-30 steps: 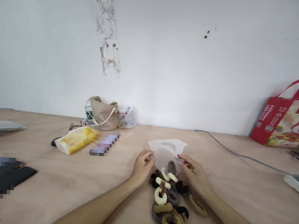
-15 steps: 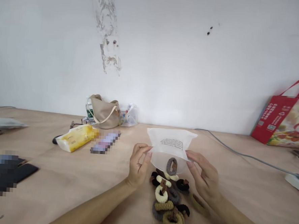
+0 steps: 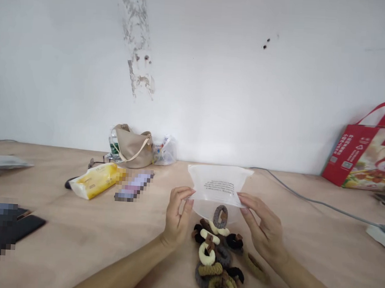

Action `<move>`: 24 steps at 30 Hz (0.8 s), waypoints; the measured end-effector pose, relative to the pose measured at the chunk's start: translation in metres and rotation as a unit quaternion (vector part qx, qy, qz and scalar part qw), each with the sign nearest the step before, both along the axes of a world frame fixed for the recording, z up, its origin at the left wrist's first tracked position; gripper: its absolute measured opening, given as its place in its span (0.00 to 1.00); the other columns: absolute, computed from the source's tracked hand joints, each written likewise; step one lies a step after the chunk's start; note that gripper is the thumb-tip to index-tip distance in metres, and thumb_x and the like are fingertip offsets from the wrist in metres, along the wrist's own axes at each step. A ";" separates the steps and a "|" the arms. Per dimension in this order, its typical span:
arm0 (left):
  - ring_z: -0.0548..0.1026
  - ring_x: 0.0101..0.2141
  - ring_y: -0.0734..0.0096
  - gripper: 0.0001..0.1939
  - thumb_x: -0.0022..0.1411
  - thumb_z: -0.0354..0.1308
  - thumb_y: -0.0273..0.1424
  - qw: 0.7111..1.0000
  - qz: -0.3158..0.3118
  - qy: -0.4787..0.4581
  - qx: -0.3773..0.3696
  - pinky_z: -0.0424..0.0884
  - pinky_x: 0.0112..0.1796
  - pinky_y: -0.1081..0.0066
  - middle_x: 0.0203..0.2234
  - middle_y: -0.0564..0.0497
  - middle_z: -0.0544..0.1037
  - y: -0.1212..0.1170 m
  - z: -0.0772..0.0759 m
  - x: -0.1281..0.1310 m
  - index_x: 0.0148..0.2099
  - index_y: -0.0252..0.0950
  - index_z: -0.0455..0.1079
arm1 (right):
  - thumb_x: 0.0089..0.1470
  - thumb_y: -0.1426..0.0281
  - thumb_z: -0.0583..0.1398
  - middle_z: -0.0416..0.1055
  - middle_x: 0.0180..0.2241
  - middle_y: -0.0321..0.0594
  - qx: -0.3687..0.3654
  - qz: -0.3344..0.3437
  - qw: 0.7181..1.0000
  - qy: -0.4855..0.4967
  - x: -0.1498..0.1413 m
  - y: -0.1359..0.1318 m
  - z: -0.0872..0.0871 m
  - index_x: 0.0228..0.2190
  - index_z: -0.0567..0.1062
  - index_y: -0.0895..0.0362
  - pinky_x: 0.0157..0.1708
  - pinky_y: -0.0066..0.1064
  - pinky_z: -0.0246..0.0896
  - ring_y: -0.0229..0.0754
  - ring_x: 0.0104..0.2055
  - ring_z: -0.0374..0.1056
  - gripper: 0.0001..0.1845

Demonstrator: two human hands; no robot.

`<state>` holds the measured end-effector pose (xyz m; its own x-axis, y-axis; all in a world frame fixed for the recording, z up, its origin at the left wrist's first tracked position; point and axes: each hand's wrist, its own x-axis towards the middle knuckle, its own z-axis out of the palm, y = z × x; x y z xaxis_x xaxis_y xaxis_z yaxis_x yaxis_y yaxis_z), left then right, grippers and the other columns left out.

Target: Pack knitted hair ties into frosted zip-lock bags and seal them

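A translucent plastic bag (image 3: 217,191) with dark printed text is held up above the tabletop, its mouth spread wide. My left hand (image 3: 178,212) pinches its left edge between thumb and fingers, and my right hand (image 3: 264,228) pinches the right edge. Just below the bag, a pile of fuzzy hair ties (image 3: 216,254) in cream, brown, black, grey and olive lies between my hands. A grey hair tie (image 3: 220,217) stands at the bag's lower edge, and I cannot tell whether it is inside.
A pale wooden table (image 3: 76,237) runs to a white wall. At the back stand a tan handbag (image 3: 133,148) and a yellow tissue pack (image 3: 95,180). A red gift bag (image 3: 364,156) leans at right, near a grey cable (image 3: 306,199) and a white power strip (image 3: 381,233).
Over the last second the bag has risen and spread wider, with my hands moving apart. The grey hair tie now shows at its lower edge. My hands have barely moved in the last half second.
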<state>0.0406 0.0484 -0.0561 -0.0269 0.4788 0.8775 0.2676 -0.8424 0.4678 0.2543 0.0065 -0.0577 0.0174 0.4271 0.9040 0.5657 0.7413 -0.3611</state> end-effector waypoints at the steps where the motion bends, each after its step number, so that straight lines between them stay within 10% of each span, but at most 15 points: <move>1: 0.71 0.42 0.64 0.09 0.68 0.50 0.33 1.000 0.002 0.000 -0.001 0.70 0.44 0.66 0.37 0.47 0.72 0.000 0.001 0.000 0.44 0.37 0.71 | 0.59 0.74 0.55 0.76 0.42 0.43 0.001 -0.005 1.000 0.002 0.000 0.001 0.001 0.44 0.74 0.52 0.46 0.37 0.68 0.44 0.45 0.72 0.13; 24: 0.70 0.46 0.65 0.10 0.69 0.48 0.27 0.998 -0.004 -0.001 0.068 0.68 0.47 0.64 0.43 0.46 0.70 -0.006 0.006 0.001 0.48 0.40 0.68 | 0.58 0.78 0.56 0.74 0.43 0.45 0.059 -0.001 0.997 -0.040 0.002 -0.002 0.008 0.44 0.72 0.52 0.44 0.41 0.67 0.45 0.44 0.71 0.15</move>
<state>0.0418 0.0419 -0.0504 -0.0254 0.3558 0.9342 0.2594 -0.9002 0.3498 0.2559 0.0046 -0.0497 -0.0567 0.3182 0.9463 0.5907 0.7749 -0.2252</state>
